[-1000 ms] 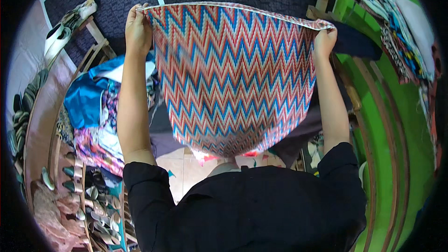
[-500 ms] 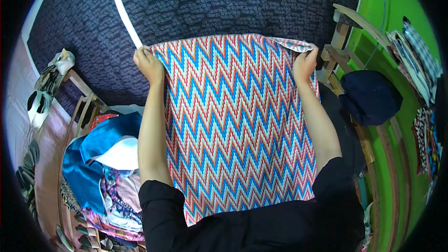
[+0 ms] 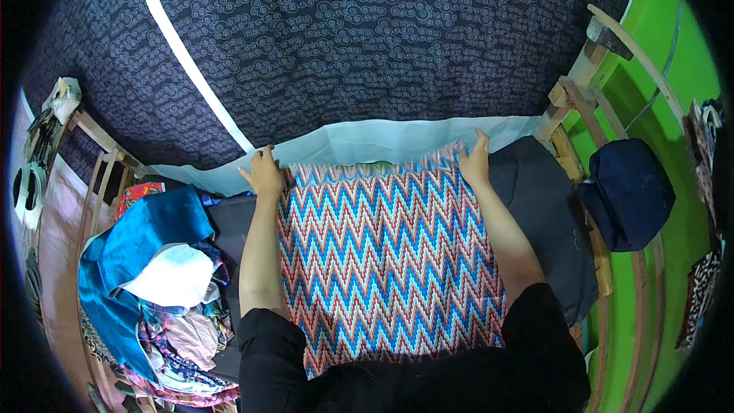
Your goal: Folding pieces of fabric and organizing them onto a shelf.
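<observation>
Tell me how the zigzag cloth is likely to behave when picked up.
The zigzag cloth is probably floppy, since its far edge looks ruffled rather than straight. It is likely light for its size, as it looks like thin fabric. Spread out like a sheet, it seems more apt to crumple than roll if pushed.

Two hands (image 3: pixel 265 175), one zigzag cloth (image 3: pixel 390 260) and one navy bundle (image 3: pixel 630 195) are visible.

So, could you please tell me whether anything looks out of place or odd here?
Only the fabric heap on the left looks untidy, its pieces crumpled and jumbled together. The zigzag cloth shows no visible damage, though its far edge is blurred.
</observation>
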Demonstrator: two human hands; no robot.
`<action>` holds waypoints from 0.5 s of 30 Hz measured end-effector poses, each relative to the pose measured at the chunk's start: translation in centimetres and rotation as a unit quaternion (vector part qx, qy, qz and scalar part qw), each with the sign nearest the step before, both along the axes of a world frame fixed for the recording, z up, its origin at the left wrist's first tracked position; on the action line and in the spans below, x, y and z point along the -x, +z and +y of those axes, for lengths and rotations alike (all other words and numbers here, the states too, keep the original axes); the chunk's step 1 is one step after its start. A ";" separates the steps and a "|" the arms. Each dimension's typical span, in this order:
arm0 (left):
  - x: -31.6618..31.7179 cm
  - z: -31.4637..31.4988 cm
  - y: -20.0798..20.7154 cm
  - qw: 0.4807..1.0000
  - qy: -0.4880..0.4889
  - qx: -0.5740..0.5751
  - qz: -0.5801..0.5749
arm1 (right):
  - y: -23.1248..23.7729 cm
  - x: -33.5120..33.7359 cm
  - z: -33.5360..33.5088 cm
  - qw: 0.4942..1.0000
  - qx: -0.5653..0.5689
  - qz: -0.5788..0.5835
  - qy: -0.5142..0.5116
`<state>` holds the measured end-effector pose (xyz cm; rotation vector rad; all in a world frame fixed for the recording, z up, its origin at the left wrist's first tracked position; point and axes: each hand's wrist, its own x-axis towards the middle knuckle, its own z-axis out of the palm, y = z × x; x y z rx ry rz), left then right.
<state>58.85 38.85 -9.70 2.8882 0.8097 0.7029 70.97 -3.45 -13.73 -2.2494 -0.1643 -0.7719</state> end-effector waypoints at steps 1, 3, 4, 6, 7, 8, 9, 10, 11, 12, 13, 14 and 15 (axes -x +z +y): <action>0.6 -0.1 0.0 1.000 0.004 0.000 0.000 | 0.0 0.4 -0.2 1.000 0.000 0.000 0.004; 2.1 -0.5 0.3 0.999 0.012 0.046 0.014 | 0.2 2.0 -1.2 0.996 -0.032 0.054 0.063; 3.3 -0.6 0.5 0.999 0.003 0.043 -0.013 | 1.5 4.0 -1.6 0.991 -0.060 0.056 0.110; 5.8 -1.0 1.4 0.999 -0.037 0.029 -0.003 | 2.0 6.8 -3.7 0.988 -0.053 0.057 0.133; 7.5 -1.5 2.0 0.997 -0.080 0.014 0.011 | 2.0 8.1 -4.9 0.985 -0.047 0.061 0.153; 9.5 -2.5 2.4 0.993 -0.112 -0.022 0.008 | 1.6 9.4 -5.9 0.985 -0.044 0.064 0.156; 11.5 -3.4 2.4 0.994 -0.108 -0.019 0.010 | 1.1 10.7 -7.0 0.985 -0.027 0.090 0.142; 13.9 -4.2 2.9 0.992 -0.120 -0.010 0.024 | 1.1 12.0 -7.6 0.985 -0.011 0.112 0.134; 16.0 -5.0 3.0 0.990 -0.134 0.000 0.039 | 1.2 13.4 -8.1 0.984 -0.008 0.111 0.141; 18.5 -6.2 3.1 0.990 -0.141 0.010 0.028 | 1.3 15.0 -8.8 0.985 0.026 0.105 0.134; 21.1 -7.1 3.2 0.991 -0.134 0.011 0.027 | 1.4 16.6 -9.5 0.986 0.060 0.095 0.126; 23.9 -8.2 3.1 0.991 -0.117 0.051 0.039 | 1.1 18.1 -10.2 0.982 0.043 0.127 0.132; 26.4 -9.1 2.7 0.989 -0.101 0.090 0.051 | 1.1 19.6 -11.0 0.975 0.052 0.176 0.128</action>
